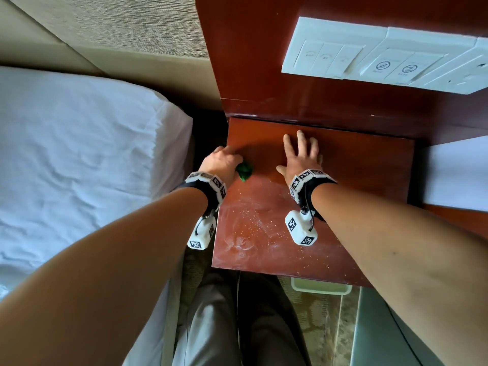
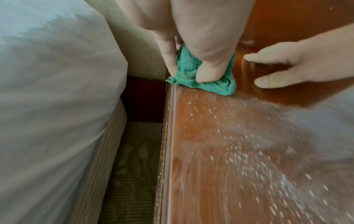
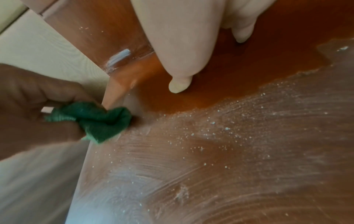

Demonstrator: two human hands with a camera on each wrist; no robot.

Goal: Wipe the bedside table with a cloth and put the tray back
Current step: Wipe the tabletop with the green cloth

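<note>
Soft daylight; wrist views motion-blurred, head view warped at edges.

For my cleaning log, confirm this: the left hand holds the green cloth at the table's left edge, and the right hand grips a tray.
Wrong on the right hand: it lies flat on the table, fingers spread, holding nothing, as the head view shows. The left hand does hold the green cloth at the left edge.

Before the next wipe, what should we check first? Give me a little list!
1. Left hand grips the green cloth: ok.
2. Cloth touching the bedside table: ok.
3. Right hand flat on the table, steadying: ok.
4. White powder gone from the near half: not ok, lots left.
5. Far half by the fingers looks clean: ok.
6. Tray ready to go back: cannot tell; a pale green rim peeks out below the table's front edge.
</note>
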